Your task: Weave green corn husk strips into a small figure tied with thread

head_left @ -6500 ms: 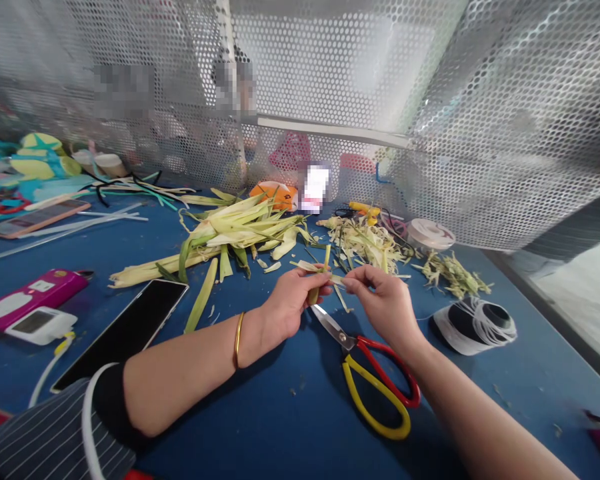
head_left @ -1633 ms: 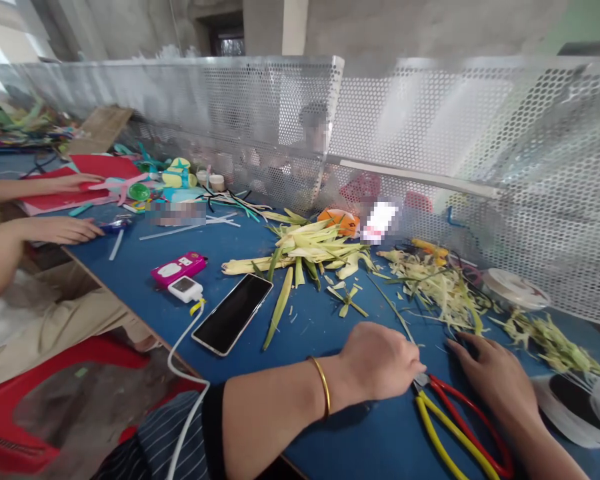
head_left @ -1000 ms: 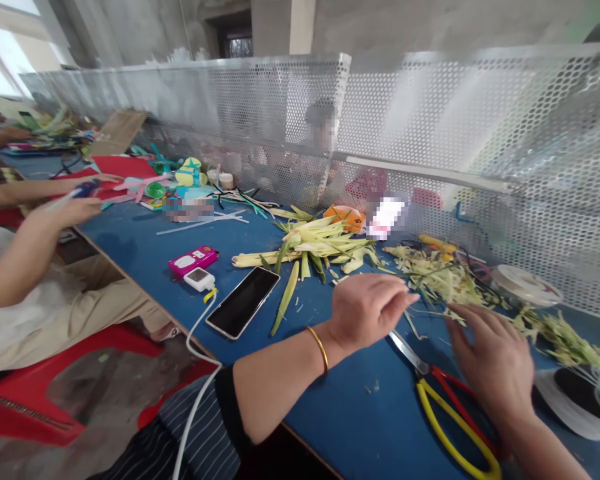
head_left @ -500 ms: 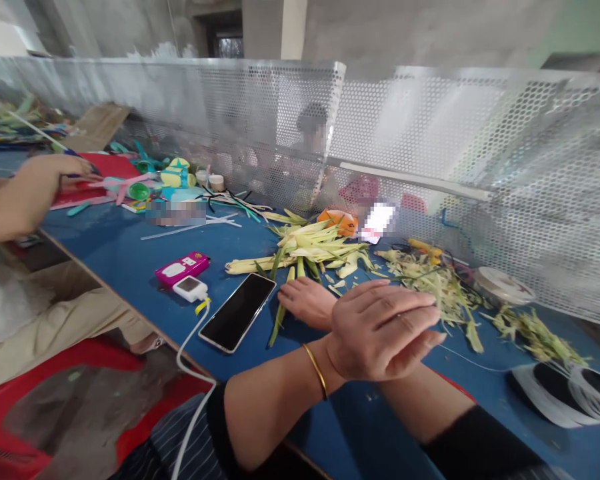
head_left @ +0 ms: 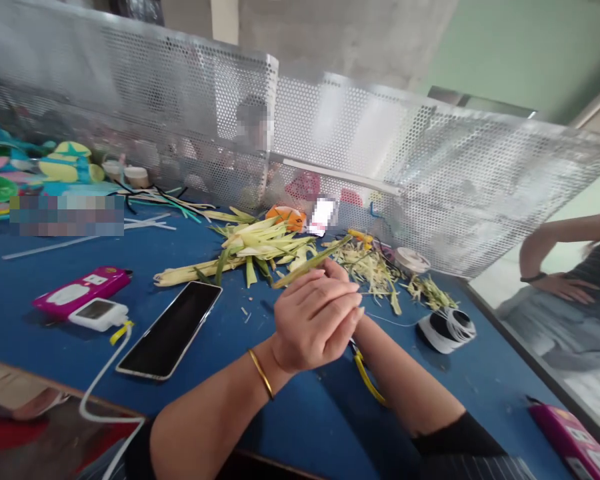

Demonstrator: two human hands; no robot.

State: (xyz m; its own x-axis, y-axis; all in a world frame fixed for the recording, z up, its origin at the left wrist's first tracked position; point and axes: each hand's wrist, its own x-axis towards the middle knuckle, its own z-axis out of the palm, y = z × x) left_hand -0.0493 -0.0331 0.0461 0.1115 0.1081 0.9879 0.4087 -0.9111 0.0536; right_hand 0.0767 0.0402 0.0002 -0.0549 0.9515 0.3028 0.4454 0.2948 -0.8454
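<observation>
My left hand (head_left: 316, 321), a gold bangle at its wrist, is closed in front of me. A thin white thread (head_left: 393, 323) runs from its fingertips to a dark-and-white thread spool (head_left: 447, 329). Behind it is my right hand (head_left: 336, 271), mostly hidden, its visible fingers closed at a long green corn husk strip (head_left: 305, 269). Beneath my right forearm lie scissors, with the yellow handle (head_left: 369, 381) showing and the rest covered. A heap of pale corn husks (head_left: 260, 241) lies beyond my hands, and shredded husk (head_left: 367, 263) is spread to its right.
On the blue table (head_left: 280, 427) a black-screened phone (head_left: 173, 330) and a magenta device (head_left: 83, 291) with a white cable lie at left. A perforated metal screen (head_left: 340, 127) stands behind. Another magenta device (head_left: 575, 437) is at right, near a person's hand (head_left: 563, 287).
My right hand left the scissors, crossed under my left hand to the long husk strip, and now has it raised. My view turned right; the co-worker at left is largely out of sight.
</observation>
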